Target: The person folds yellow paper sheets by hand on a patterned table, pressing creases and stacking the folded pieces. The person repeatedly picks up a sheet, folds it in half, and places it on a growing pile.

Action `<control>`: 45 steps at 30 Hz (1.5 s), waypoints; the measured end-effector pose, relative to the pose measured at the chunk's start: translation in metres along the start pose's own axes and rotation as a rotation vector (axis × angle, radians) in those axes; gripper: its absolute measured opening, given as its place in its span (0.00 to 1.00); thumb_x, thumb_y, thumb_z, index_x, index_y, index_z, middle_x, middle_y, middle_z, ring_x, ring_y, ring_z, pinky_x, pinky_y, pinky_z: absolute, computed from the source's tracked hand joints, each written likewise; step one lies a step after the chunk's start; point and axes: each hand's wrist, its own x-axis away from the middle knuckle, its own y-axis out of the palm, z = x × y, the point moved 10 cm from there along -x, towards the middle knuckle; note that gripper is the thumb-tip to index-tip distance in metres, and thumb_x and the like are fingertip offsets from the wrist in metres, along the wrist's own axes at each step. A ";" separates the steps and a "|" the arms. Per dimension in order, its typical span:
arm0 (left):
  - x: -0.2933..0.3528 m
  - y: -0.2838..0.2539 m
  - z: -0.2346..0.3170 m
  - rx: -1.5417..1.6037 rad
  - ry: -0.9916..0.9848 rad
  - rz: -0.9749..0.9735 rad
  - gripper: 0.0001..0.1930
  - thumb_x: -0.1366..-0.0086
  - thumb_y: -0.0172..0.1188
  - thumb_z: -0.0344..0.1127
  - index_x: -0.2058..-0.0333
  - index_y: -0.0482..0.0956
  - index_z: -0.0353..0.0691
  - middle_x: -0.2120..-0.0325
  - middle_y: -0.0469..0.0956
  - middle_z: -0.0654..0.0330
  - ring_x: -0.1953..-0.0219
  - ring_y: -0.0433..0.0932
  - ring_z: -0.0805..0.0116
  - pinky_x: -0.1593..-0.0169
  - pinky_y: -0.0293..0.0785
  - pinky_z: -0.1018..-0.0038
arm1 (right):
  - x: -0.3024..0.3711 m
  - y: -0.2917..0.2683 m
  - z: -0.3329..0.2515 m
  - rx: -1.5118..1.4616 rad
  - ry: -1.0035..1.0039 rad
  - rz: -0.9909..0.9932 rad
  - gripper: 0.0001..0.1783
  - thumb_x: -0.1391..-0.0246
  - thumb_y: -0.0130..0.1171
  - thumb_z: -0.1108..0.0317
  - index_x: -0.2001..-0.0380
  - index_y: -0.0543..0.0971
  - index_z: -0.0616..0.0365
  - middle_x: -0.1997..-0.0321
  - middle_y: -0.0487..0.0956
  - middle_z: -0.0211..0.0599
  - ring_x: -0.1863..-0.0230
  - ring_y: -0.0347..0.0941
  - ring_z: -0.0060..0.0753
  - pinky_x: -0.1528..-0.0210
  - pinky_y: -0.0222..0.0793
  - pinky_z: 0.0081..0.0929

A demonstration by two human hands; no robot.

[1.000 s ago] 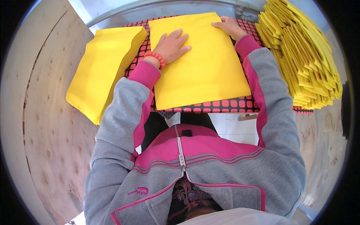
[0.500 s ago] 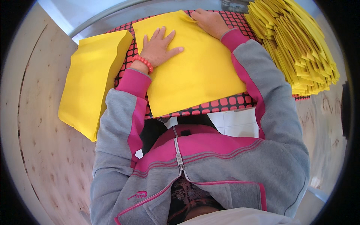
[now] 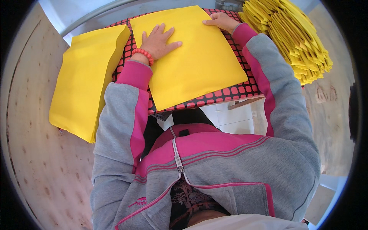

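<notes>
A yellow fabric piece [image 3: 195,65], which looks like felt or non-woven cloth, lies flat on a red-and-black checked surface [image 3: 214,96]. My left hand [image 3: 158,44], a red bead bracelet at its wrist, rests on the cloth's left part with fingers spread. At the far right edge my right hand [image 3: 222,21] pinches the cloth, thumb on top; its other fingers are partly hidden. To the left sits a neat, thick stack of flat yellow cloth [image 3: 82,76]. On the right rises a tall pile of folded yellow pieces [image 3: 295,38], its layers loose and uneven.
A curved grey metal rail [image 3: 99,17] runs behind the work surface. Wooden boards flank it, one on the left [image 3: 34,115] and one on the right [image 3: 337,115]. Pale floor tiles [image 3: 230,117] show below the near edge.
The cloth's far right corner, raised and bent before, now lies flat. My right hand has shifted slightly down along that edge. The whole view has moved a little.
</notes>
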 end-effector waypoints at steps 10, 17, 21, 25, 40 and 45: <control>0.016 -0.001 0.020 0.059 0.055 -0.063 0.40 0.34 0.53 0.68 0.30 0.65 0.54 0.27 0.56 0.49 0.24 0.50 0.51 0.30 0.45 0.32 | 0.062 0.048 -0.103 1.127 -0.725 0.478 0.09 0.40 0.60 0.62 0.62 0.79 0.55 0.62 0.81 0.37 0.62 0.80 0.38 0.62 0.78 0.35; 0.016 -0.003 0.018 0.052 0.037 -0.063 0.40 0.36 0.56 0.68 0.31 0.66 0.53 0.30 0.60 0.51 0.25 0.54 0.54 0.31 0.50 0.32 | 0.049 0.002 0.009 -0.362 0.208 -0.092 0.11 0.33 0.61 0.55 0.64 0.80 0.50 0.71 0.77 0.19 0.76 0.69 0.10 0.71 0.67 0.15; 0.016 -0.006 0.019 0.063 0.045 -0.093 0.41 0.36 0.57 0.68 0.31 0.67 0.52 0.31 0.62 0.51 0.27 0.57 0.54 0.31 0.51 0.33 | 0.042 -0.010 -0.002 0.091 -0.033 0.090 0.10 0.33 0.60 0.57 0.64 0.78 0.50 0.74 0.75 0.19 0.74 0.70 0.15 0.71 0.69 0.21; 0.019 -0.013 0.021 0.046 0.076 -0.088 0.41 0.37 0.57 0.68 0.32 0.68 0.50 0.32 0.63 0.51 0.28 0.59 0.54 0.31 0.52 0.34 | 0.074 0.039 -0.078 1.150 -0.695 0.389 0.07 0.42 0.63 0.63 0.64 0.77 0.52 0.68 0.77 0.31 0.70 0.76 0.32 0.68 0.73 0.34; 0.022 -0.014 0.018 0.048 0.037 -0.103 0.40 0.37 0.57 0.68 0.33 0.71 0.49 0.33 0.66 0.52 0.29 0.62 0.54 0.30 0.53 0.36 | 0.086 -0.005 0.009 -0.120 0.148 0.040 0.15 0.32 0.57 0.52 0.66 0.79 0.52 0.73 0.78 0.23 0.74 0.75 0.18 0.73 0.71 0.20; 0.023 -0.017 0.017 0.040 0.027 -0.112 0.41 0.37 0.57 0.69 0.33 0.70 0.48 0.33 0.65 0.51 0.29 0.62 0.53 0.30 0.52 0.37 | 0.114 0.026 -0.086 1.145 -0.595 0.441 0.04 0.42 0.58 0.66 0.65 0.76 0.53 0.65 0.78 0.38 0.67 0.79 0.44 0.65 0.78 0.37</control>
